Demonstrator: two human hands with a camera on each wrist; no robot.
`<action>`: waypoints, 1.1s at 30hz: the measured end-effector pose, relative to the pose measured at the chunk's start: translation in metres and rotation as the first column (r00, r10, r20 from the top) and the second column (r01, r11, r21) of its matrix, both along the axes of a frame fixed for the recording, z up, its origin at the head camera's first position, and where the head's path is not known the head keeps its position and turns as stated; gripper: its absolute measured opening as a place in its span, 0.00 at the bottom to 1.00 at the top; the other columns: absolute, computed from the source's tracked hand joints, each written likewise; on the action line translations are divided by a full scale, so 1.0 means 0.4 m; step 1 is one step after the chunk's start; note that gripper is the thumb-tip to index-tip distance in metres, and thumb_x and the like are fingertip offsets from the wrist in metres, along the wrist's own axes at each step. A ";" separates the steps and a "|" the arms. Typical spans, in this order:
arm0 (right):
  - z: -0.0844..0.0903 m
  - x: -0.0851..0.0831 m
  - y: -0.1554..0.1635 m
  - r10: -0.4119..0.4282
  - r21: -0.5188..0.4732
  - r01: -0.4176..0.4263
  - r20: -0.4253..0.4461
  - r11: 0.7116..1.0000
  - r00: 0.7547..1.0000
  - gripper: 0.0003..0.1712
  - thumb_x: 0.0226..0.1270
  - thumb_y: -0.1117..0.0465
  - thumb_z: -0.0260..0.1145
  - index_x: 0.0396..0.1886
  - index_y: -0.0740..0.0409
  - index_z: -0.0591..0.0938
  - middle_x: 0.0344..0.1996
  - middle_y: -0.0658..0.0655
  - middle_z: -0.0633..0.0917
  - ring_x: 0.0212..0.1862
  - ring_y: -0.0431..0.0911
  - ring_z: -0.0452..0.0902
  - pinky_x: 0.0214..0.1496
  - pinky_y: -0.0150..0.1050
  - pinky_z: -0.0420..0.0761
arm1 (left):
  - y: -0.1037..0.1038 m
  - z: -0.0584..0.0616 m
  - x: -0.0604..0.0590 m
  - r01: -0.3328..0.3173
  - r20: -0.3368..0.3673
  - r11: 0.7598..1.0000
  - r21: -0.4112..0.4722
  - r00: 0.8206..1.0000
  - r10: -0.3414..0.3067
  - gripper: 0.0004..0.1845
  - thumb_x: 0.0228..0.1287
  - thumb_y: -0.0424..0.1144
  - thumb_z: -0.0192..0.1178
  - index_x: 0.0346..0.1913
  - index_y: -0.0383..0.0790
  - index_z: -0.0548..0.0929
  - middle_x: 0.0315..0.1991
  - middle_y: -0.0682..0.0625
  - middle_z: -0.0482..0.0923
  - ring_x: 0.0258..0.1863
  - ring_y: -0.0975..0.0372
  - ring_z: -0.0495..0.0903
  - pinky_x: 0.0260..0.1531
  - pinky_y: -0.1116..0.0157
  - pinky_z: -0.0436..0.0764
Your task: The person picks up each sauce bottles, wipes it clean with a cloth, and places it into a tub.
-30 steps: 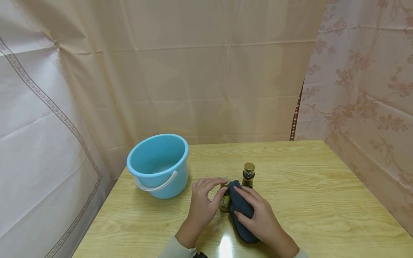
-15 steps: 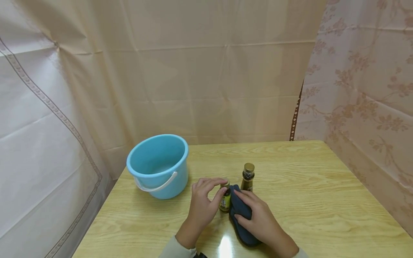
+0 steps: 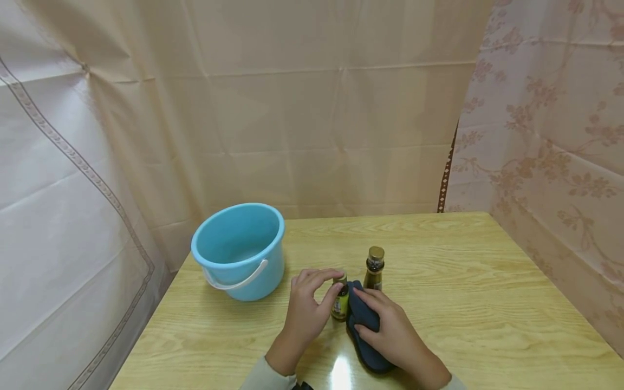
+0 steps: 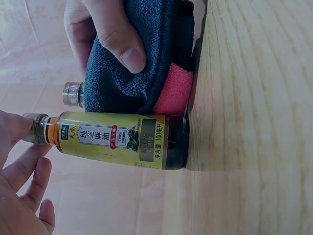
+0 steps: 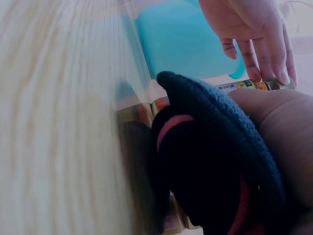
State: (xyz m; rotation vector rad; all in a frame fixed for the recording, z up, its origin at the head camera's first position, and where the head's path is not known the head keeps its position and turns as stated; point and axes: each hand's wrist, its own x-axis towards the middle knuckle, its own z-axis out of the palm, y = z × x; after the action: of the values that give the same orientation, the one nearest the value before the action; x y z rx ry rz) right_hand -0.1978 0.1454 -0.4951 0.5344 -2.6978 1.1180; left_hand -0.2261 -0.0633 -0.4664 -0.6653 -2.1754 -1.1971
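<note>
Since one second ago the right hand [image 3: 390,330] has drawn the dark cloth [image 3: 363,325] slightly nearer the person; since half a second ago nothing has shifted. The right hand grips the cloth, fingers curled over it, against the small yellow-labelled bottle [image 3: 340,302]. The left hand [image 3: 307,309] pinches that bottle's cap. The bottle stands upright on the wooden table [image 3: 487,303], between the blue bucket [image 3: 241,249] and the taller bottle [image 3: 374,268].

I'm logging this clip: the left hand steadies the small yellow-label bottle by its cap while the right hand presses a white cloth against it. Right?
Not quite: the cloth is dark blue with a pink inner side, not white, as the left wrist view shows. The rest holds: the left hand holds the small bottle by its cap, and the right hand presses the cloth against it.
</note>
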 end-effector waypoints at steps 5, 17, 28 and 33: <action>-0.001 0.000 0.001 0.000 0.001 0.000 0.010 1.000 1.000 0.43 0.58 0.62 0.80 0.74 0.42 0.76 0.69 0.52 0.77 0.67 0.56 0.77 0.60 0.54 0.82 | 0.000 0.000 0.000 -0.026 -0.016 1.000 -0.009 1.000 0.026 0.13 0.67 0.49 0.70 0.53 0.59 0.89 0.52 0.67 0.87 0.50 0.66 0.79 0.51 0.53 0.66; 0.004 0.004 0.001 0.003 0.017 -0.002 -0.074 1.000 0.997 0.43 0.56 0.61 0.81 0.73 0.41 0.77 0.68 0.52 0.78 0.66 0.55 0.78 0.59 0.55 0.82 | 0.003 -0.007 -0.007 -0.022 -0.006 0.999 0.029 1.000 0.022 0.12 0.65 0.49 0.72 0.50 0.56 0.91 0.51 0.62 0.85 0.53 0.65 0.79 0.50 0.54 0.66; 0.009 0.007 0.002 0.019 -0.049 -0.035 -0.303 0.998 0.953 0.47 0.53 0.62 0.83 0.73 0.40 0.76 0.67 0.50 0.79 0.65 0.53 0.80 0.57 0.56 0.83 | -0.004 -0.011 -0.010 -0.038 -0.021 0.999 -0.003 0.999 0.037 0.12 0.67 0.50 0.70 0.52 0.58 0.90 0.51 0.66 0.87 0.51 0.66 0.79 0.46 0.57 0.63; 0.015 0.012 -0.002 0.003 -0.086 -0.036 -0.354 0.996 0.935 0.48 0.52 0.63 0.84 0.74 0.40 0.76 0.67 0.50 0.78 0.64 0.51 0.80 0.56 0.52 0.85 | -0.005 -0.013 -0.012 -0.041 -0.039 0.999 -0.010 0.998 0.041 0.12 0.68 0.49 0.69 0.53 0.58 0.89 0.52 0.65 0.87 0.51 0.66 0.79 0.46 0.57 0.63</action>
State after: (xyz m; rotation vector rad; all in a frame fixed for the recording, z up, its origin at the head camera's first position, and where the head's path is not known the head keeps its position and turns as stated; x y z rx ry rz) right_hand -0.1932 0.1445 -0.4892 0.6764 -2.3263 1.0298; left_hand -0.2308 -0.0652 -0.4715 -0.6407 -2.1544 -1.1426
